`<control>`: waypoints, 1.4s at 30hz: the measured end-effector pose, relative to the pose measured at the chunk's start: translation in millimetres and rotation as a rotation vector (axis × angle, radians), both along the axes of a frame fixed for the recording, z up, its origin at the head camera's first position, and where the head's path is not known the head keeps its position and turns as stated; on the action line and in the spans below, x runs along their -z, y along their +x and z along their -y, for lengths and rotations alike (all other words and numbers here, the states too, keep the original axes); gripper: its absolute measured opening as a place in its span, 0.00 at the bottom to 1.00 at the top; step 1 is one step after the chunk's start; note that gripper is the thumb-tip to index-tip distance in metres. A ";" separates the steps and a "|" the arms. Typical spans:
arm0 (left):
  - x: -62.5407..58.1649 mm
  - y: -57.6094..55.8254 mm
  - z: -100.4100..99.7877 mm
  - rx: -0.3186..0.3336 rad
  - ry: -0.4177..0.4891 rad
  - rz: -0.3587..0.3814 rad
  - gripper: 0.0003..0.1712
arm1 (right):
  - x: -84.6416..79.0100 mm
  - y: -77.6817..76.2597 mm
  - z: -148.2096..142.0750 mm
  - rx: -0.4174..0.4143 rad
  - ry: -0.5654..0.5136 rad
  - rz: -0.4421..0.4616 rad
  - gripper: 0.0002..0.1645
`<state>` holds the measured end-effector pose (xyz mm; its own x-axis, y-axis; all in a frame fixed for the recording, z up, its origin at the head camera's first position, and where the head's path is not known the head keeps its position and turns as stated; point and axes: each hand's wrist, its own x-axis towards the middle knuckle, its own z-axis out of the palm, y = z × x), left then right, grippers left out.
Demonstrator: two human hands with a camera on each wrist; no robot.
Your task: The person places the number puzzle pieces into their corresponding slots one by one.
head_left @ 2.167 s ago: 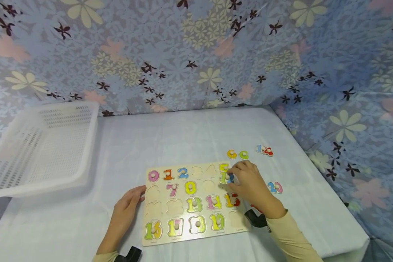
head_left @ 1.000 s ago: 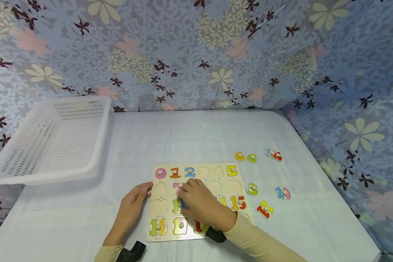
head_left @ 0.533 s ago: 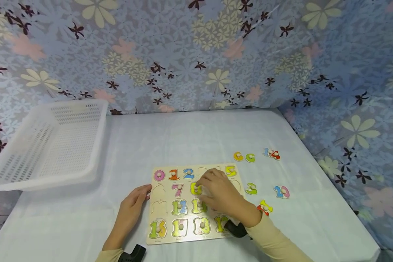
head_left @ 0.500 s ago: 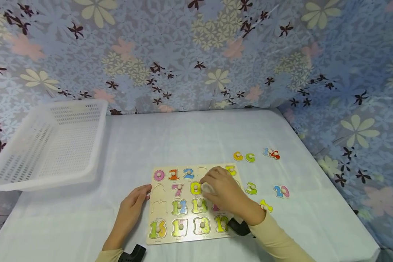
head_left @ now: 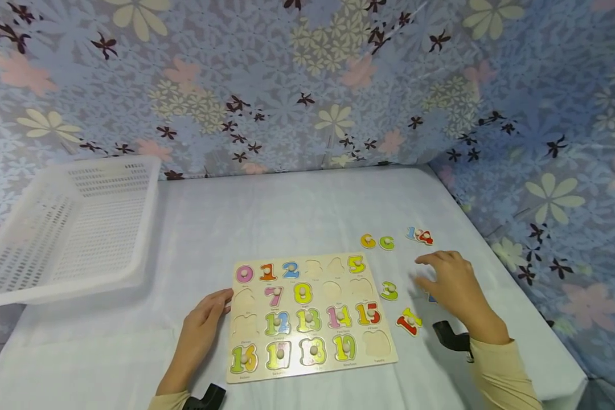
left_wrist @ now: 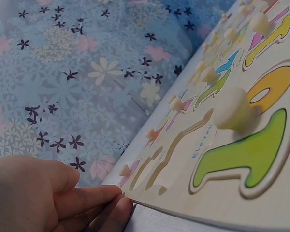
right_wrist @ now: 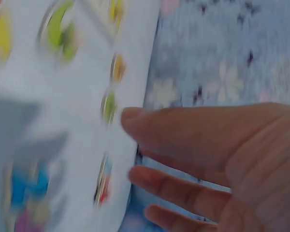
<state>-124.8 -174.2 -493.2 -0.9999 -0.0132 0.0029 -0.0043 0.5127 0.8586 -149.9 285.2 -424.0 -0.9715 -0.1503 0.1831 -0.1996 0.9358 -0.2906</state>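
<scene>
A wooden number puzzle board (head_left: pixel 320 370) lies on the white table, with knobbed number pieces in many of its recesses. The left hand (head_left: pixel 200 330) touches the board's left edge with its fingertips; the left wrist view shows those fingers (left_wrist: pixel 92 198) at the corner. My right hand (head_left: pixel 453 290) hovers right of the board, thumb and fingers apart, holding nothing. Beneath it the 20 piece (right_wrist: pixel 29 193) is mostly hidden in the head view. Nearby lie the green 3 piece (head_left: pixel 389 291) and the red and yellow 11 piece (head_left: pixel 409 322). The 12 piece (head_left: pixel 277 323) sits in its recess.
Behind the board lie an orange piece (head_left: pixel 368 241), a green piece (head_left: pixel 386 243) and a blue and red piece pair (head_left: pixel 419 235). A white plastic basket (head_left: pixel 143 228) stands at the left. Flowered cloth (head_left: pixel 287 85) hangs behind the table.
The right hand carried the 12 piece from the board's right side to the third row and let it go there. It then moved right, off the board. The left hand stayed at the edge.
</scene>
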 end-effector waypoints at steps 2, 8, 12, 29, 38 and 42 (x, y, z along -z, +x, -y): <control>-0.4 0.1 0.6 -0.003 -0.005 0.004 0.23 | 0.5 6.5 -13.7 0.037 0.013 0.053 0.21; -0.7 0.3 1.9 -0.004 0.005 -0.006 0.23 | 12.6 16.3 -38.5 0.061 0.057 0.158 0.26; 0.2 0.5 1.5 0.002 0.025 -0.020 0.23 | 22.1 17.7 -42.6 0.020 0.036 0.185 0.28; 2.9 -1.2 0.0 0.017 0.035 -0.040 0.24 | 25.0 23.9 -31.1 0.021 -0.008 0.086 0.22; 3.3 -1.4 -0.2 0.016 0.013 -0.030 0.24 | 16.4 36.5 -4.9 -0.032 -0.049 0.052 0.25; 3.0 -0.9 -0.9 0.018 0.017 -0.029 0.23 | 22.5 46.6 15.1 -0.110 -0.044 0.017 0.24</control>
<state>-125.7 -173.4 -496.3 -0.9995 0.0046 0.0320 0.0301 0.4977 0.8668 -103.3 270.1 -446.5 -0.9526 -0.2485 0.1755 -0.2951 0.8947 -0.3353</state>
